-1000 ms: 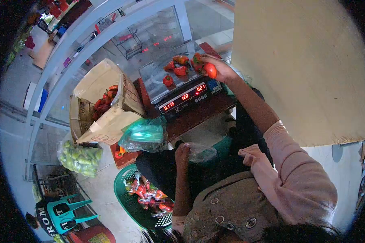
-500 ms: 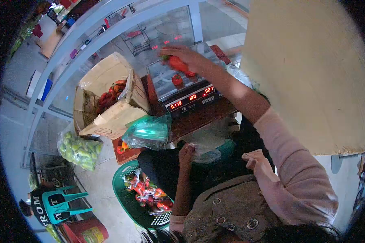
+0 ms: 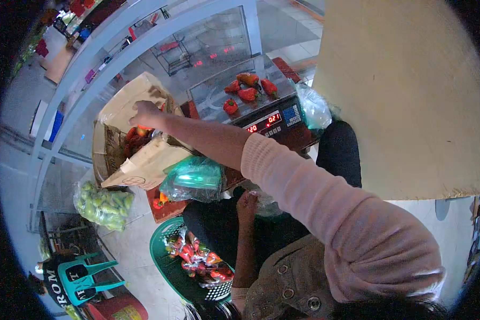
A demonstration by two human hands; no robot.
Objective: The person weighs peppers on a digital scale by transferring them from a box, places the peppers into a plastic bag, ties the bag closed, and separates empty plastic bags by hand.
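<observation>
My right hand (image 3: 148, 116) is over the cardboard box (image 3: 138, 166), its fingers apart just above the red peppers (image 3: 130, 145) inside. The forearm hides part of the box and of the scale. Near my lap, my left hand (image 3: 247, 202) is closed on a clear plastic bag (image 3: 266, 204). Several red and orange-red peppers (image 3: 248, 95) lie on the metal plate of the digital scale (image 3: 210, 109), its red digits lit and partly covered by my arm.
A green plastic bundle (image 3: 192, 178) sits in front of the box. Below it is a green basket (image 3: 162, 266) with bagged peppers (image 3: 197, 258). A bag of green vegetables (image 3: 102, 205) lies on the floor. Glass panels (image 3: 202, 42) stand behind, and a tan board (image 3: 400, 101) rises at right.
My right hand has moved left from above the scale to the box, leaving more peppers on the plate. My left hand stays low with the plastic bag.
</observation>
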